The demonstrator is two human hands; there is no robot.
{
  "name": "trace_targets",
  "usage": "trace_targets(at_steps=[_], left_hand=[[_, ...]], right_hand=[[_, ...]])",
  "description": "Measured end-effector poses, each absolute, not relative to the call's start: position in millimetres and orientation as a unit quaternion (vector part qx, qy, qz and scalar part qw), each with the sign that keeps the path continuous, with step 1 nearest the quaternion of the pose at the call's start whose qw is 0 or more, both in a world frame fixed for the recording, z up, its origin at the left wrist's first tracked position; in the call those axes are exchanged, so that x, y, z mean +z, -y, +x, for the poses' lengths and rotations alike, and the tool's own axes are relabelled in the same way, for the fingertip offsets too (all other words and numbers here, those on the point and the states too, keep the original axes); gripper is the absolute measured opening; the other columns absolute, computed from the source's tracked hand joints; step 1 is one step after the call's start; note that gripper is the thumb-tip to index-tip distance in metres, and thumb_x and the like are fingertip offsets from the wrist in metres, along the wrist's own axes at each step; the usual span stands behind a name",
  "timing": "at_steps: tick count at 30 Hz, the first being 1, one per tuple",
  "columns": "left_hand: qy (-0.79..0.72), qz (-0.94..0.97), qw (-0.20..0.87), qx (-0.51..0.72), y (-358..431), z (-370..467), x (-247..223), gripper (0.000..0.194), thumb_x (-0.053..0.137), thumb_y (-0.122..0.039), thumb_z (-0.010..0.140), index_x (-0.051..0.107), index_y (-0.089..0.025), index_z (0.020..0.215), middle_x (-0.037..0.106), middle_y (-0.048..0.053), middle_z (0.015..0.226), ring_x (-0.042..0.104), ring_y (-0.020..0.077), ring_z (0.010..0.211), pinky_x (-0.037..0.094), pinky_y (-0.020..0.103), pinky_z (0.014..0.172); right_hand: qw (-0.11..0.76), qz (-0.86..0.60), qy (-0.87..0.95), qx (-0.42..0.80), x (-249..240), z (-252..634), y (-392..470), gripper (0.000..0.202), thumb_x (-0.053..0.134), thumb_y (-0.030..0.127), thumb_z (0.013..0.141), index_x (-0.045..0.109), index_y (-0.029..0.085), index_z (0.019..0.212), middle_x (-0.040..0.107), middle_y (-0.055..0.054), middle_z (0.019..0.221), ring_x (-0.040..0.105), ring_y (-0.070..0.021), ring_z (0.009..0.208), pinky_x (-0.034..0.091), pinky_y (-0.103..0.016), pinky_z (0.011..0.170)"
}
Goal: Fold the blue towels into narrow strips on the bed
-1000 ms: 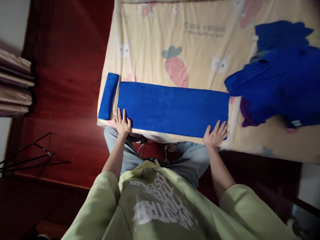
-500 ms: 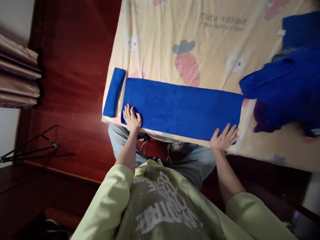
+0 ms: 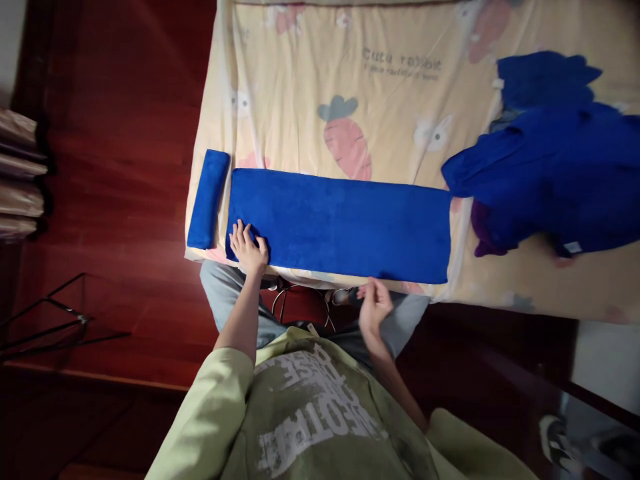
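Note:
A blue towel [image 3: 340, 223] lies flat as a long strip along the near edge of the bed, its surface mostly smooth. My left hand [image 3: 249, 248] rests open on its left end, fingers spread on the fabric. My right hand [image 3: 375, 305] is at the near edge, right of the middle, with its fingers curled in and nothing visible in them. Whether its fingertips touch the towel's edge I cannot tell. Left of the strip, a narrow folded blue towel [image 3: 209, 200] lies slightly slanted, apart from it.
A heap of crumpled blue cloths [image 3: 555, 160] lies to the right, with a purple cloth [image 3: 485, 230] partly under it. The yellow bed sheet [image 3: 285, 87] has carrot and rabbit prints. A black tripod leg [image 3: 65, 307] stands on the red floor [image 3: 120, 167] at left.
My right hand has left the towel's right end, moved left to the near edge and curled its fingers. My left hand stays on the left end. The view has shifted right.

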State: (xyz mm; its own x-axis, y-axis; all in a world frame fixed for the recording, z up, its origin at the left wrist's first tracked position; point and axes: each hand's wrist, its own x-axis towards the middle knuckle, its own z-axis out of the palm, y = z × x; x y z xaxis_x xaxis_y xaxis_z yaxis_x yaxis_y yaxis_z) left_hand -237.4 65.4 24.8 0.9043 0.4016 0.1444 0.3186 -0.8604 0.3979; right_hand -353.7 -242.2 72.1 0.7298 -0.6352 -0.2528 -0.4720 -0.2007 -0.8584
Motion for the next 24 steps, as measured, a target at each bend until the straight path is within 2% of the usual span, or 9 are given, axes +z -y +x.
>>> trace_targets(at_steps=[1,3,6,8,10,13,17,24], left_hand=[[-0.188,0.958,0.185,0.114,-65,-237,25,0.049,0.043,-0.026,0.095,0.054,-0.015,0.142,0.044,0.016,0.161,0.031,0.0283,0.156,0.023,0.055,0.129],[-0.187,0.958,0.185,0.115,-64,-237,26,0.049,0.044,-0.025,0.094,0.055,-0.015,0.141,0.044,0.016,0.161,0.031,0.0283,0.156,0.023,0.055,0.129],[-0.195,0.955,0.195,0.107,-63,-236,26,0.05,0.043,-0.026,0.094,0.054,-0.014,0.141,0.043,0.016,0.162,0.029,0.0284,0.157,0.021,0.056,0.129],[-0.203,0.951,0.215,0.096,-63,-235,27,0.052,0.043,-0.025,0.093,0.053,-0.013,0.142,0.04,0.016,0.163,0.025,0.0288,0.158,0.017,0.057,0.13],[-0.207,0.947,0.23,0.089,-63,-235,26,0.053,0.044,-0.025,0.092,0.052,-0.013,0.143,0.037,0.017,0.165,0.023,0.0294,0.159,0.015,0.058,0.13],[-0.207,0.949,0.219,0.095,-63,-235,26,0.052,0.044,-0.025,0.092,0.053,-0.014,0.142,0.039,0.016,0.164,0.026,0.0292,0.158,0.016,0.057,0.13],[-0.206,0.95,0.211,0.101,-63,-234,26,0.05,0.044,-0.025,0.092,0.054,-0.014,0.141,0.041,0.016,0.163,0.027,0.0288,0.158,0.017,0.056,0.13],[-0.212,0.947,0.227,0.085,-63,-238,31,0.049,0.046,-0.024,0.092,0.053,-0.016,0.14,0.039,0.014,0.164,0.024,0.0283,0.158,0.016,0.055,0.131]], right_hand=[[0.592,-0.708,-0.382,-0.044,74,-362,219,0.052,0.063,0.066,0.088,0.067,0.017,0.104,0.061,-0.002,0.07,0.055,-0.0155,0.057,0.049,-0.031,0.058],[0.684,-0.601,-0.414,0.013,74,-371,181,0.051,0.074,0.065,0.08,0.067,0.017,0.096,0.051,0.006,0.06,0.041,-0.0088,0.046,0.036,-0.024,0.045],[0.733,-0.516,-0.441,0.046,69,-367,153,0.053,0.079,0.063,0.075,0.066,0.016,0.096,0.046,0.009,0.058,0.033,-0.0054,0.044,0.025,-0.021,0.041],[0.738,-0.495,-0.458,0.036,65,-359,150,0.052,0.08,0.061,0.074,0.066,0.017,0.097,0.046,0.01,0.058,0.033,-0.0051,0.044,0.024,-0.021,0.041],[0.73,-0.486,-0.48,0.02,60,-351,152,0.047,0.079,0.059,0.074,0.062,0.018,0.09,0.044,0.01,0.058,0.033,-0.0051,0.044,0.025,-0.021,0.042],[0.713,-0.486,-0.505,0.022,50,-343,158,0.043,0.075,0.057,0.075,0.052,0.021,0.077,0.043,0.01,0.059,0.033,-0.0051,0.045,0.027,-0.022,0.044],[0.717,-0.48,-0.505,0.033,36,-333,162,0.04,0.074,0.051,0.075,0.044,0.024,0.074,0.046,0.008,0.062,0.034,-0.0063,0.049,0.029,-0.022,0.045],[0.757,-0.403,-0.514,0.02,20,-320,163,0.056,0.082,0.046,0.07,0.031,0.025,0.066,0.035,0.011,0.055,0.033,-0.005,0.047,0.033,-0.021,0.046]])
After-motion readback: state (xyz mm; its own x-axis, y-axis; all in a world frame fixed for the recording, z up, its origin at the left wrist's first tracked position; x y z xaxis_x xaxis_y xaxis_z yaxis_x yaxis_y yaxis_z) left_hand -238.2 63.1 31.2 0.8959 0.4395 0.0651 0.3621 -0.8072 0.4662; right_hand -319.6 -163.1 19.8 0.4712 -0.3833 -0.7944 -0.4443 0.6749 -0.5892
